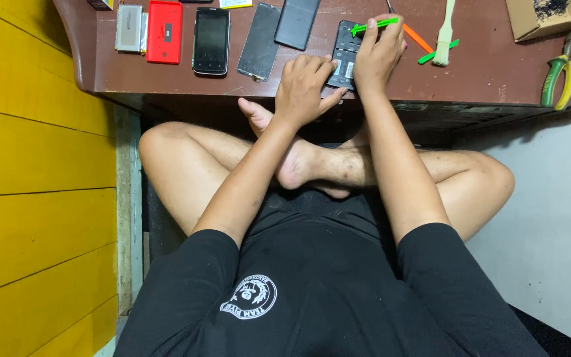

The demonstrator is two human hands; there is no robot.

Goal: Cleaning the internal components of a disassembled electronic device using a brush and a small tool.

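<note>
Low brown table [484, 79] — phones [211, 39], red cover [164, 31], brush [443, 36], pliers [561, 73]; cardboard box [550, 16].

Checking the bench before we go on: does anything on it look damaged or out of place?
The opened phone under both hands lies with its back off and insides exposed. A loose screen panel lies tilted beside the intact phone. The pliers sit close to the table edge.
</note>
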